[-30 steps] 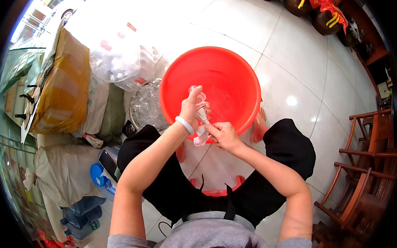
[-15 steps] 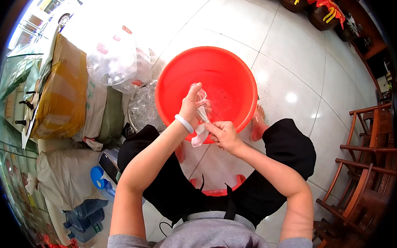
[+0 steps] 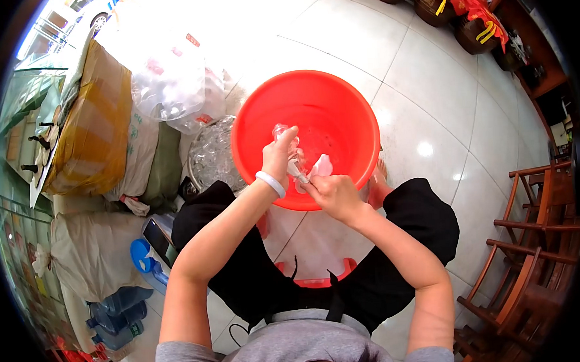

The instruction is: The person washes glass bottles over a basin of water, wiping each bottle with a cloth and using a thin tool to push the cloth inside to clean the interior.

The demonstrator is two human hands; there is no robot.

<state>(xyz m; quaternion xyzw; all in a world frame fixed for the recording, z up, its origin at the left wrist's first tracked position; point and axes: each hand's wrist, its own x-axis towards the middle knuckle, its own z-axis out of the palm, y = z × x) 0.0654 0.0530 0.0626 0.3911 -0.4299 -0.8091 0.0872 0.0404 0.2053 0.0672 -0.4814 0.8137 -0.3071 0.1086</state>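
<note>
My left hand (image 3: 278, 158), with a white band at the wrist, is wrapped round a small clear glass-like vessel (image 3: 294, 164) whose exact kind I cannot make out. At the vessel's near end, my right hand (image 3: 336, 195) pinches a pale pink-white cloth (image 3: 321, 166). Part of the cloth sticks up above my right fingers. Both hands are over the near part of a large red plastic basin (image 3: 364, 121). Just left of it, a round container holds many clear glass-like pieces (image 3: 214, 155).
Plastic bags (image 3: 168, 86), a taped cardboard box (image 3: 96, 124) and sacks (image 3: 88, 252) line the left. A phone (image 3: 159, 242) lies by a blue-lidded container (image 3: 141, 255). Wooden chairs (image 3: 535, 255) stand at right, jars with red covers (image 3: 480, 34) at upper right.
The cloth's loose end, which hung down toward me below my right hand, now points up and away over the basin. My right hand has turned and shifted slightly to the right.
</note>
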